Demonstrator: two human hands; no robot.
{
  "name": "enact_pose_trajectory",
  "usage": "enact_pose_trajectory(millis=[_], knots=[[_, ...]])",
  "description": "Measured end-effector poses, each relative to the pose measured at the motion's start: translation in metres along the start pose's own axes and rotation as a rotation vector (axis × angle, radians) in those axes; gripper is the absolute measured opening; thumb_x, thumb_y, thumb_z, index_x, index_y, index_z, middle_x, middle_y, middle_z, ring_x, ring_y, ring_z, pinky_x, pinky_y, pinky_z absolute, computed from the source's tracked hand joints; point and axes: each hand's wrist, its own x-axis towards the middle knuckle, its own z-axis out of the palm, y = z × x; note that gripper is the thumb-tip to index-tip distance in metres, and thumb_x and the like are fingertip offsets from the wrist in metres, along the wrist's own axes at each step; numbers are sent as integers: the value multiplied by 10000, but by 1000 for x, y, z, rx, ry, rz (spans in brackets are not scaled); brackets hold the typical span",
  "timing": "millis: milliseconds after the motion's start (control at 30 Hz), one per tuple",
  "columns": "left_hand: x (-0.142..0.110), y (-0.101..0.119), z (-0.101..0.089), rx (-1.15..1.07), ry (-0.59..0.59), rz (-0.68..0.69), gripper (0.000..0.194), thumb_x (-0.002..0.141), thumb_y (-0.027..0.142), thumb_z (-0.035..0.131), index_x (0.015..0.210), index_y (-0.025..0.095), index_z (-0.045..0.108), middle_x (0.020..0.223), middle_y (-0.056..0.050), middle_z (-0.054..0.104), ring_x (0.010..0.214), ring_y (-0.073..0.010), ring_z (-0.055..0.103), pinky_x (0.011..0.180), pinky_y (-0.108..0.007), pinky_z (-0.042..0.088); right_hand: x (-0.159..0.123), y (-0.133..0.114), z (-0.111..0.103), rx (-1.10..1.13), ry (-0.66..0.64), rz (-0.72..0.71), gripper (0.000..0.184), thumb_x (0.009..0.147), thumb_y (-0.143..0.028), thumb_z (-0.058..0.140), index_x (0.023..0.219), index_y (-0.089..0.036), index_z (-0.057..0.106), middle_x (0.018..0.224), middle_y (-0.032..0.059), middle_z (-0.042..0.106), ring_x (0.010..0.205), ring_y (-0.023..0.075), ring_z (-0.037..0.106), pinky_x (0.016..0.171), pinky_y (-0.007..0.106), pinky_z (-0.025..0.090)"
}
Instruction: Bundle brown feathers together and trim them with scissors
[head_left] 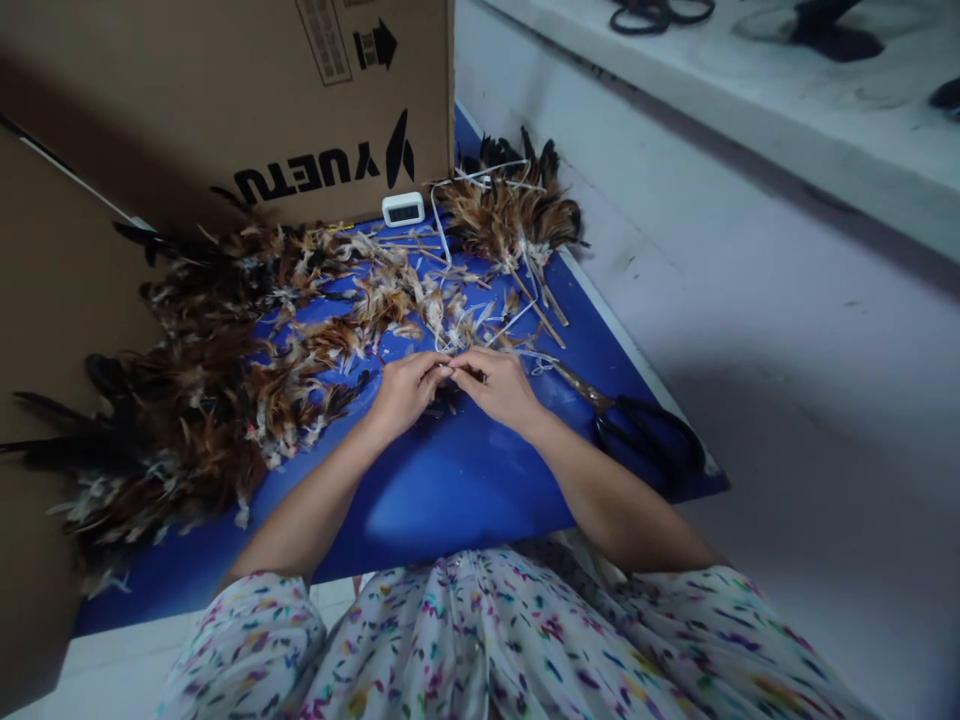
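Loose white top with multicoloured flecks (465, 640), short sleeves (259, 635), finger ring (485, 379)

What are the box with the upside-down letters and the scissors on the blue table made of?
The box looks like cardboard: brown, matte, flat, printed black.
The scissors seem metal, with dull, brownish-stained blades; their smooth black handles might be plastic or coated metal.

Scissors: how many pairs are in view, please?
2 seem visible: one pair on the blue table; another pair on the ledge, partly cut off. Blurred things there may be more.
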Motion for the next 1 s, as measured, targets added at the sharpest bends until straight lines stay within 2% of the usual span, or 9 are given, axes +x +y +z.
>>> enact_pose_trajectory(millis=[100,267,400,567,767,1000], knots=[[-4,-6,-5,87,0,70,160,920,225,537,904,155,680,737,-34,698,704,-128,664,675,-226,506,-2,-1,2,-47,4,-59,99,863,-150,589,835,-168,682,787,11,674,671,104,584,659,228,444],[-19,-10,-10,204,-12,173,160,917,173,514,930,158,673,856,-63,717,799,-144,685,752,-255,538,-9,-1,6,-257,-56,-217,165,929,-197,525,873,-161,676,811,43,667,742,132,613,723,250,474],[-35,-10,-11,246,-4,183,151,917,155,503,914,149,654,813,-58,698,743,-140,666,716,-253,539,-13,-6,8,-471,-111,-366,217,954,-214,485,869,-152,674,777,57,646,753,155,592,750,289,467],[-52,-7,-14,190,57,180,116,903,131,523,938,161,630,810,-46,693,746,-129,663,694,-228,530,-16,-18,6,-590,-154,-536,188,935,-149,494,863,-139,667,734,43,613,728,158,548,716,304,435],[-62,-4,-15,39,63,96,80,894,146,556,903,162,634,762,-30,696,713,-116,659,678,-210,513,-17,-25,-2,-646,-214,-663,176,925,-136,500,952,-122,674,781,56,640,751,166,538,715,317,417],[-63,-8,-1,-171,53,-67,113,911,191,549,846,174,640,655,5,661,626,-99,630,634,-200,482,-12,-20,-6,-671,-240,-668,213,936,-131,464,956,-140,676,806,69,656,766,165,543,711,317,407]])
